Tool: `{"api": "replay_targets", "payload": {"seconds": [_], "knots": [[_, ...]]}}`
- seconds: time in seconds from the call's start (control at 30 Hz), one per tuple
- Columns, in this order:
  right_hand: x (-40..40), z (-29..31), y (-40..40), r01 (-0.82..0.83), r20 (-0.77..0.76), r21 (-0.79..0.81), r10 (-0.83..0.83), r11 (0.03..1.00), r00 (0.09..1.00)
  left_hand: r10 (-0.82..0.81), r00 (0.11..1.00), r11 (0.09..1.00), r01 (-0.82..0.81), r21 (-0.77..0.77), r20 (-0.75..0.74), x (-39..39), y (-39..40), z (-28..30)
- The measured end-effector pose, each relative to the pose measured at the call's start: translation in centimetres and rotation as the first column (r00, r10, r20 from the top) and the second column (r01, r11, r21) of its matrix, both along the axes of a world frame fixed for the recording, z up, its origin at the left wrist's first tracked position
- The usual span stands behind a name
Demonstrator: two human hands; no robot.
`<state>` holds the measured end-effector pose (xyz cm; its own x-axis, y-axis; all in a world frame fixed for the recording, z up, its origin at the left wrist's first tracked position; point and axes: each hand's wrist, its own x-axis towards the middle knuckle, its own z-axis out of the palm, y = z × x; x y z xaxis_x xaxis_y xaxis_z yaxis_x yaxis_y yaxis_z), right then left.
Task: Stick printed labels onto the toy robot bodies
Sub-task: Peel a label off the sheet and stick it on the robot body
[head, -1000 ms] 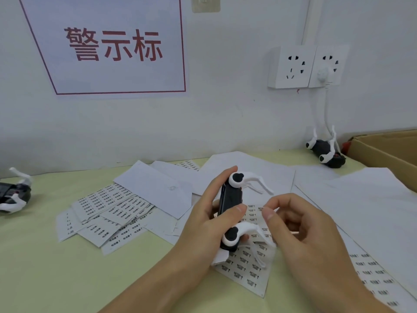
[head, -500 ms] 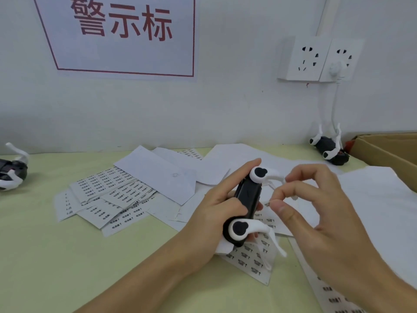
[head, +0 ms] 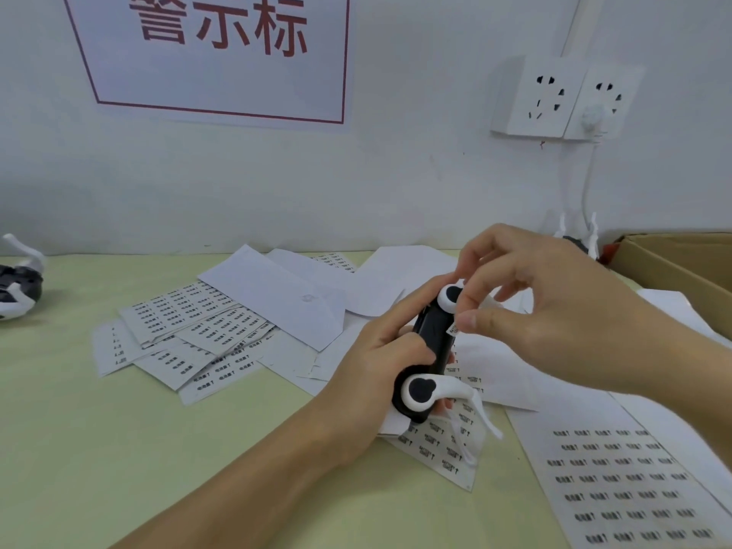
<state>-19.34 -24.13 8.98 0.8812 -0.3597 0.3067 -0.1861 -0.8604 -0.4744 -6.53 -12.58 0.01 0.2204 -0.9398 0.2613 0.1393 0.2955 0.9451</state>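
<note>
My left hand (head: 380,374) grips a black toy robot body (head: 429,346) with white limbs, held above the table at the centre. My right hand (head: 546,311) pinches a small printed label (head: 452,330) between thumb and forefinger, and the label touches the body's right edge. Under the toy lies a label sheet (head: 447,449). A second sheet of labels (head: 618,489) lies at the lower right. Several cut label strips (head: 190,330) are piled to the left.
Another toy robot (head: 18,291) sits at the table's far left edge. A third toy (head: 578,239) stands by the wall behind my right hand. A cardboard box (head: 681,267) is at the right. Blank backing papers (head: 285,295) lie mid-table. Wall sockets (head: 562,101) hang above.
My right hand has moved up and left to the toy, bringing the label against its right edge. The left hand has tilted the body slightly and lifted it.
</note>
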Motion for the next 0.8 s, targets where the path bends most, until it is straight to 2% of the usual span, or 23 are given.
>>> {"api": "replay_targets", "payload": {"seconds": [0.13, 0.43, 0.8], "knots": [[0.5, -0.4, 0.1, 0.022, -0.008, -0.039, -0.022, 0.999, 1.000, -0.006, 1.000, 1.000, 0.006, -0.014, 0.004, 0.0, 0.0, 0.0], [0.4, -0.8, 0.1, 0.011, 0.007, -0.088, -0.011, 0.996, 1.000, 0.099, 0.995, 0.993, -0.100, 0.062, 0.029, -0.1, -0.1, -0.4], [0.6, -1.3, 0.0, 0.008, 0.032, -0.161, -0.003, 0.987, 0.999, 0.076, 0.995, 0.996, -0.079, 0.034, 0.062, -0.3, 0.0, 0.1]]}}
